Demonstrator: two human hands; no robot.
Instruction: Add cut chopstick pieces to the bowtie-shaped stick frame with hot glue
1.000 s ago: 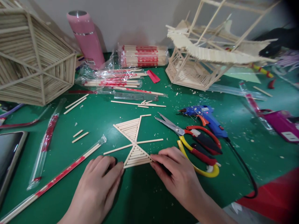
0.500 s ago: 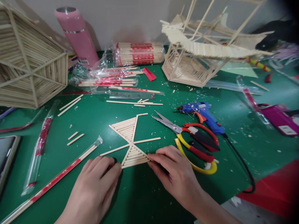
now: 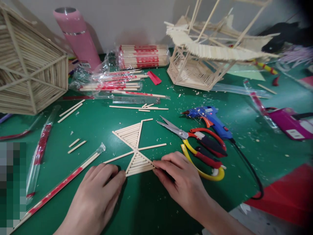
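A flat wooden stick frame (image 3: 136,150) lies on the green table, its spokes crossing at the middle. Rows of short sticks fill its upper and lower triangles. My left hand (image 3: 99,192) is closed at the lower left corner, fingertips touching the wood. At the opposite lower corner, my right hand (image 3: 178,181) pinches the stick ends between thumb and fingers. To the right lie scissors (image 3: 174,128) with red-and-yellow handles nearby, and a blue glue gun (image 3: 211,119).
A large stick-built panel (image 3: 26,65) leans at the left beside a pink bottle (image 3: 77,36). Wrapped chopsticks (image 3: 144,56) lie at the back, near a stick-built model (image 3: 195,62). The glue gun's black cable (image 3: 250,171) runs down the right side. Loose sticks (image 3: 77,147) are at left.
The whole scene has shifted slightly left in view. Both hands keep their places at the frame's lower corners, and the frame looks the same.
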